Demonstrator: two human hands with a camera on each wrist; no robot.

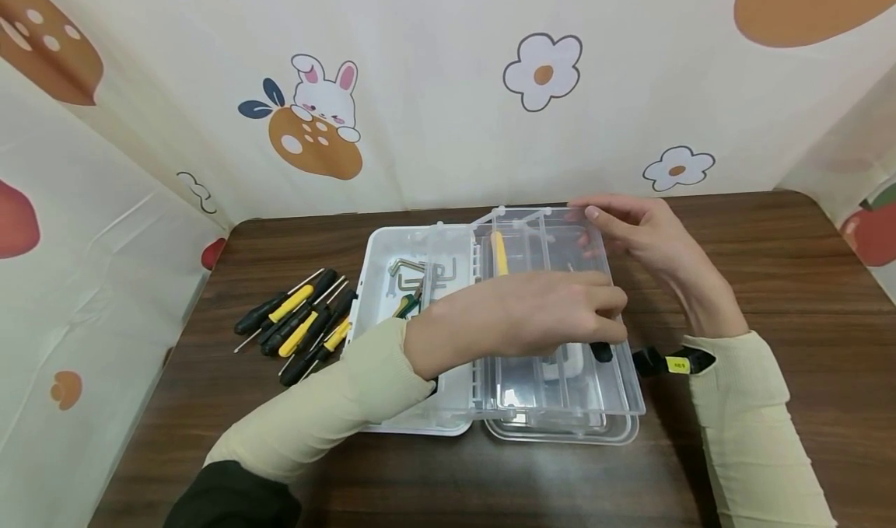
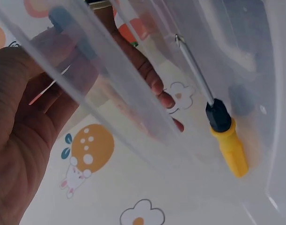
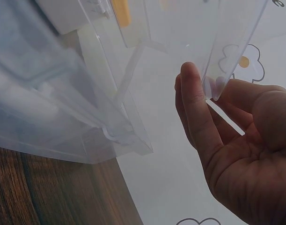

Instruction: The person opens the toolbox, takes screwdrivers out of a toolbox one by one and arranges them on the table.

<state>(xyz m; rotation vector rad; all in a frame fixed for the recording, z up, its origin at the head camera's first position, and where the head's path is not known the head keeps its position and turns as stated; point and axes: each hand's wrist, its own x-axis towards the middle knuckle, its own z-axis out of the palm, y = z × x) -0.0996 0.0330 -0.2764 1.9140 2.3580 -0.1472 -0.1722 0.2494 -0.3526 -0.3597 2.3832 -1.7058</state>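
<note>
My left hand (image 1: 539, 310) reaches across a white toolbox (image 1: 378, 240) to its clear right half. In its fingers is a screwdriver with a black handle (image 1: 600, 351), partly seen through clear plastic. My right hand (image 1: 633, 232) pinches the far right corner of the raised clear panel (image 1: 623, 388), thumb on one face and fingers on the other, as the right wrist view shows. Beneath this panel lies a yellow-handled screwdriver (image 2: 234, 154) with a black collar. Several hex keys (image 1: 409, 266) and a green-handled tool (image 1: 406, 305) lie in the white half, partly hidden by my left arm.
On the wooden table (image 1: 805, 279), left of the box, several black and yellow screwdrivers (image 1: 301, 322) lie in a pile. A patterned curtain (image 1: 448, 85) hangs directly behind the table. My right wrist wears a black strap (image 1: 651, 361).
</note>
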